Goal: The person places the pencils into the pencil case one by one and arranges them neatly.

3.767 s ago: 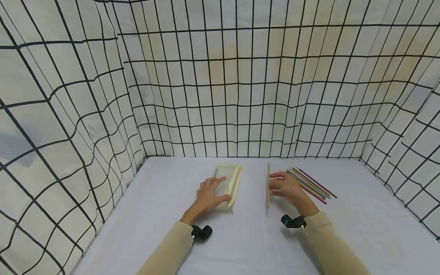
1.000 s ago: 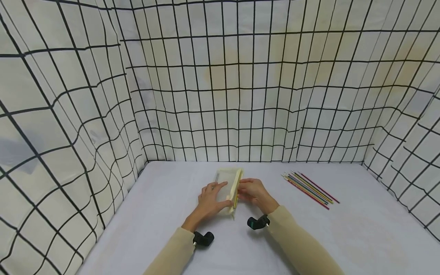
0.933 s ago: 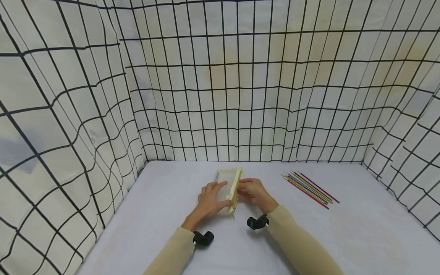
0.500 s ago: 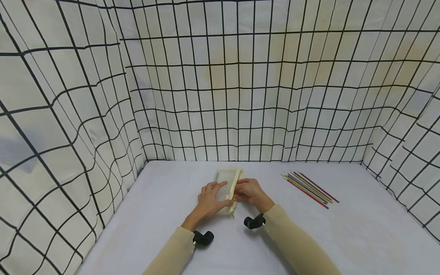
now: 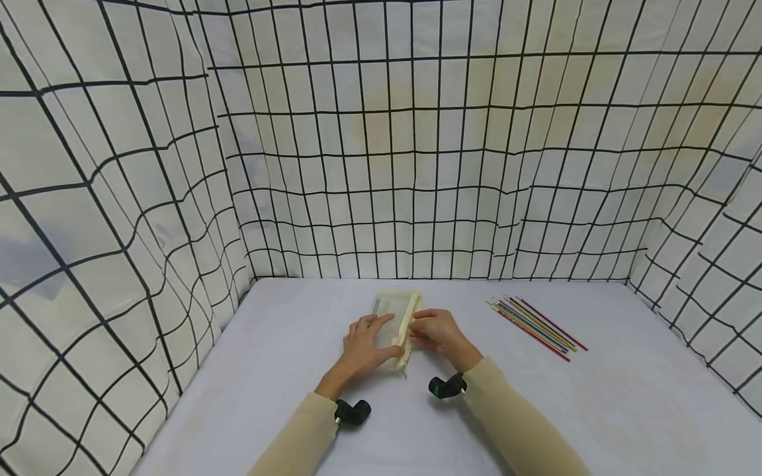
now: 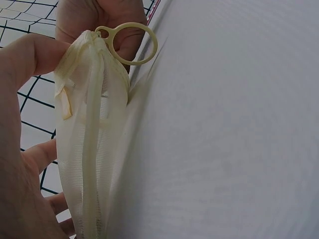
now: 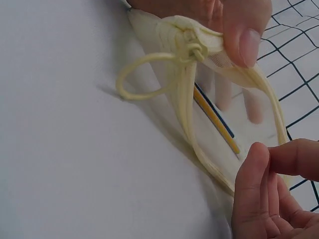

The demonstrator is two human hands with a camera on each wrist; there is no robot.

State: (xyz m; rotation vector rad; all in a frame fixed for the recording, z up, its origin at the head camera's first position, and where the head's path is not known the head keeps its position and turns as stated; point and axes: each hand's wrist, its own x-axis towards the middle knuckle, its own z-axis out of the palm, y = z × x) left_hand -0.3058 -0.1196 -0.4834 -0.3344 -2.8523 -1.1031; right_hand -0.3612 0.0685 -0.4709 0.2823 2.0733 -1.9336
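A pale yellow see-through zip pouch (image 5: 388, 318) with a pull ring (image 7: 144, 77) at its near end lies mid-table, its opening facing right. My left hand (image 5: 360, 347) grips it from the left: the thumb presses the zip end beside the ring, and the fingers spread over the upper side. Through the opening, a yellow pencil (image 7: 214, 117) and a blue pencil (image 7: 215, 110) show inside. Right at the opening is my right hand (image 5: 440, 337), thumb and index fingertips together close to the pencil ends. I cannot tell whether they pinch the pouch's edge; no pencil shows between them.
Several coloured pencils (image 5: 536, 328) lie in a slanted bunch on the white-covered table (image 5: 631, 396) to the right. Another thin grey rod (image 5: 376, 305) shows at the pouch's left edge. White walls with black netting (image 5: 440, 165) rise behind and at both sides.
My right hand has brought a yellow pencil leftward from beside the bunch into the pouch's opening, reached further in, then drawn back slightly. My left hand has kept its hold on the pouch.
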